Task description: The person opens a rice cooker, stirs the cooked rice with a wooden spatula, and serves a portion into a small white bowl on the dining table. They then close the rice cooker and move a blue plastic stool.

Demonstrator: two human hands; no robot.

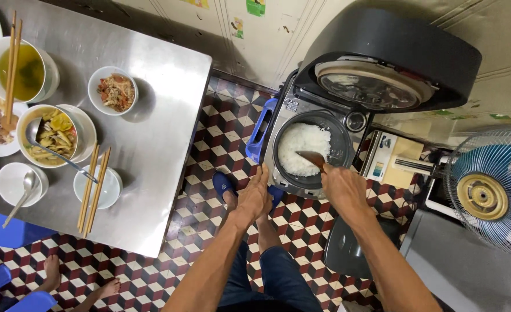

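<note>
Both forearms reach down and away from the camera toward a rice cooker standing on the tiled floor. Its lid is swung up and back, so the pot mouth lies fully exposed. White rice fills the left part of the pot.

Left hand lies flat with fingers together, pressed on the cooker's near rim, holding nothing. Right hand is closed around the handle of a brown paddle, whose blade rests in the rice near the pot's middle.

Judging by its look, the rice is soft, sticky and light; it probably clings to the blade and breaks into clumps rather than sliding. The paddle seems stiff and light, best gripped well back on the handle as it is now. The cooker looks heavy and steady enough under the flat hand, and its rim may be hot.

Room is tight. To the left, past a blue handle, the steel table shows its near-right corner close to the left forearm, with 2 pairs of chopsticks over a small bowl near that edge. On the right a fan stands close to the right elbow. The raised lid walls off the far side. Open floor lies only on the near side, around the person's own foot in a blue slipper.
</note>
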